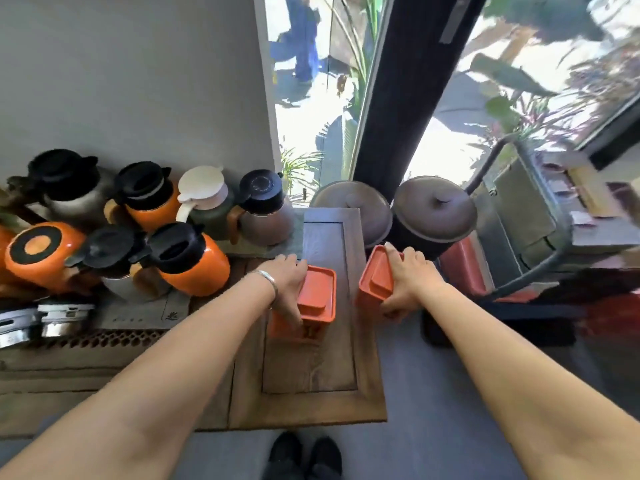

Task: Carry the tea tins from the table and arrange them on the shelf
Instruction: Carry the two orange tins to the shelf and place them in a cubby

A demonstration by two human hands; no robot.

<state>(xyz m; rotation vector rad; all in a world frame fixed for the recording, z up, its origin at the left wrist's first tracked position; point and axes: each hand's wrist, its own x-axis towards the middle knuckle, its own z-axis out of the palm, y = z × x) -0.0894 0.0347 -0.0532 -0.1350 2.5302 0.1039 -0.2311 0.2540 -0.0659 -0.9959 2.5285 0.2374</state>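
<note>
Two orange square tea tins are in my hands. My left hand (289,282) grips the left side of one orange tin (317,299), which stands upright on the wooden top (311,375) of a low cabinet. My right hand (410,282) holds the second orange tin (374,289), tilted and lifted just off the cabinet's right edge, over the grey floor. A silver bracelet circles my left wrist.
Several orange, black and metal thermos jugs (187,258) crowd the counter to the left. Two dark lidded clay jars (434,209) stand behind the cabinet by the glass wall. A metal-framed cart (519,216) with red items sits at the right. My shoes (304,455) are below.
</note>
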